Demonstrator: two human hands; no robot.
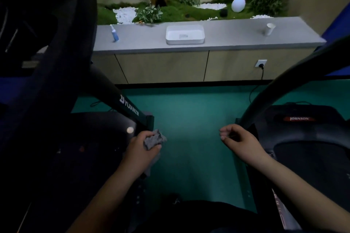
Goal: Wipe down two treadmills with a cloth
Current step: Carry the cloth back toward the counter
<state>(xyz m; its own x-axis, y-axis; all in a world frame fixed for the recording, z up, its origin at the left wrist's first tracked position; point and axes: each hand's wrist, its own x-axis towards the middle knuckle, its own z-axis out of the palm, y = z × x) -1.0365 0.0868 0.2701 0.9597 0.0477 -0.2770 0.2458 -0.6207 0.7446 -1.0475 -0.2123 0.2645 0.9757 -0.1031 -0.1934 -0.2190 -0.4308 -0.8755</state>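
Head view, left hand [141, 146] grasping grey cloth [154, 139] at left treadmill [106, 128] edge, right hand [239, 143] loosely curled, holding nothing

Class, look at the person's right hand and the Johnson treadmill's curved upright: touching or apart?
Cannot tell. In the head view the right hand, fingers loosely curled and holding nothing, overlaps the upright's base, with no visible contact or gap.

left hand [142, 145] gripping cloth [154, 139], right hand [239, 141] loosely curled
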